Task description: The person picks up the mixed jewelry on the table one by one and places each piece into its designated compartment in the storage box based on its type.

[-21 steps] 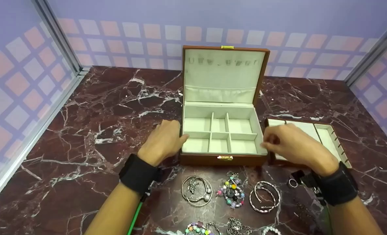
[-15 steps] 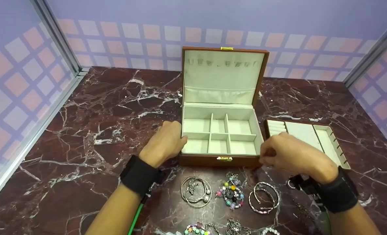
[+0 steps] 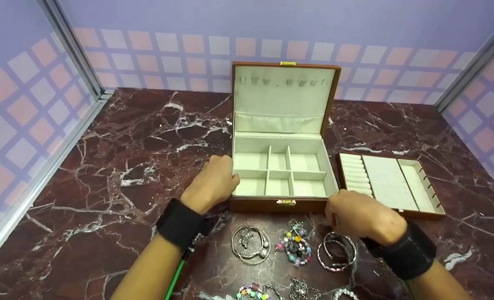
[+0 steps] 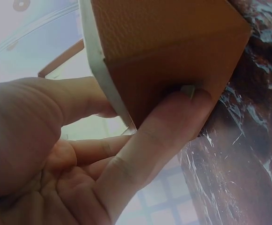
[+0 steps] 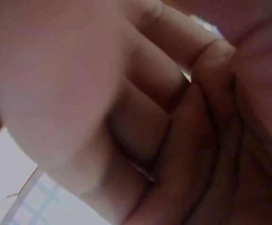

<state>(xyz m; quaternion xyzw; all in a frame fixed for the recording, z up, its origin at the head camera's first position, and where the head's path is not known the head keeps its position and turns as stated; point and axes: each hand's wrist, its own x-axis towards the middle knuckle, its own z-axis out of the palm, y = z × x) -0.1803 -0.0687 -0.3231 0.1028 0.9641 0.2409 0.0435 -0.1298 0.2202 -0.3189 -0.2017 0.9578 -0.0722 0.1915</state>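
On the dark red marble tabletop (image 3: 105, 166), the left hand (image 3: 213, 181) grips the open jewelry box's (image 3: 280, 175) near-left corner. The right hand (image 3: 355, 216), fingers curled, contents unclear, hovers over the bangles (image 3: 336, 250). Every compartment is empty; the removed tray (image 3: 390, 183) lies just right.

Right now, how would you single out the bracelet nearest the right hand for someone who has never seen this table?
Start at the open brown jewellery box on the marble table. Three bracelets lie in a row before its front. Take the rightmost, the silver bangles under the right hand: plain loops, unlike the coloured bead bracelet beside them.
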